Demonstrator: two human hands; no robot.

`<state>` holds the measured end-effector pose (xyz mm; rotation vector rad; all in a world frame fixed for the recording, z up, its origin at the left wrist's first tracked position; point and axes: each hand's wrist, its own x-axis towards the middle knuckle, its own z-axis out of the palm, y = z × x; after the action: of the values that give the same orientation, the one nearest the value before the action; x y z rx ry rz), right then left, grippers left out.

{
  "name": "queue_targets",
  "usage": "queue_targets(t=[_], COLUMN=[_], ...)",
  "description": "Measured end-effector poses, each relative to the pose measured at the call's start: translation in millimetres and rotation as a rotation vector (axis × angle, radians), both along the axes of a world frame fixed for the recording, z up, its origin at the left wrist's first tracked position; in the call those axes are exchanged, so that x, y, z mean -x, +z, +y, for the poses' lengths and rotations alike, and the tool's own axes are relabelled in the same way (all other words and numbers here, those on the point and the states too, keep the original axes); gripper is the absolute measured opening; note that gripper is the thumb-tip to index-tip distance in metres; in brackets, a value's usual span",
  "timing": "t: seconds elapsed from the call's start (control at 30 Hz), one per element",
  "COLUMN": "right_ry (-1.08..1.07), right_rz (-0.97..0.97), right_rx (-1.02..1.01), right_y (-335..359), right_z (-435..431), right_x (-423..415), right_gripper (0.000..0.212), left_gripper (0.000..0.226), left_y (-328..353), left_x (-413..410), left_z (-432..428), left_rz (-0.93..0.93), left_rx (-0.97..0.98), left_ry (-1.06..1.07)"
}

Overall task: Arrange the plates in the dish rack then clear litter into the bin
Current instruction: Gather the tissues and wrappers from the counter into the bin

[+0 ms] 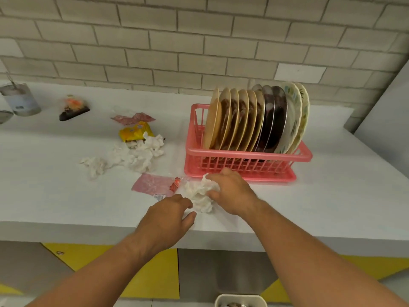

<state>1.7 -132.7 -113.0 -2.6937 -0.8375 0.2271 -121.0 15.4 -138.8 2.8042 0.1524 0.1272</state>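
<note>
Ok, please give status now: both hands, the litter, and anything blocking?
Right hand closing on crumpled tissue; left hand open beside it. Plates racked. More litter left of rack. Nothing blocking.

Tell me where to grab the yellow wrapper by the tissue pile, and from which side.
Take the yellow wrapper by its far edge, coming from above on the wall side. It lies nearly flat on the counter, and crumpled tissue overlaps its near edge, so a pinch at the clear far edge probably lifts it clean.

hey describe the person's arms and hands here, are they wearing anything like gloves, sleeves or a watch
Both arms are bare as far as the frame shows: no sleeves, no gloves. The left hand and right hand show no rings on the visible fingers, and neither wrist carries a watch or bracelet.
</note>
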Motion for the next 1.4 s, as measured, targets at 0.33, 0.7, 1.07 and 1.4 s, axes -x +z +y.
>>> queue_targets(t=[0.33, 0.7, 1.07, 1.4], right_ry=[-0.077, -0.244, -0.226, 0.047], right_rz=[0.012, 0.126, 0.183, 0.113], right_rx=[-0.376, -0.395, -0.363, -0.104], right_y=[4.9, 10.4, 3.1, -10.2], right_z=[-20.2, -73.6, -77.8, -26.4], right_x=[-19.6, -13.3, -21.3, -23.1], right_gripper=[0.013, 0.031, 0.019, 0.044], left_gripper=[0.037, 0.06, 0.041, 0.037], left_y=[-8.1, -11.1, -24.4, -5.0], left_x=[-31.1, -54.2, -53.4, -30.0], left_z=[-13.2, -45.9, -58.2, -35.0], left_rz=[-0.09, 0.02, 0.091, 0.02], left_rx=[0.034, -0.161, -0.316, -0.078], left_ry=[0.056, 0.045, -0.158, 0.184])
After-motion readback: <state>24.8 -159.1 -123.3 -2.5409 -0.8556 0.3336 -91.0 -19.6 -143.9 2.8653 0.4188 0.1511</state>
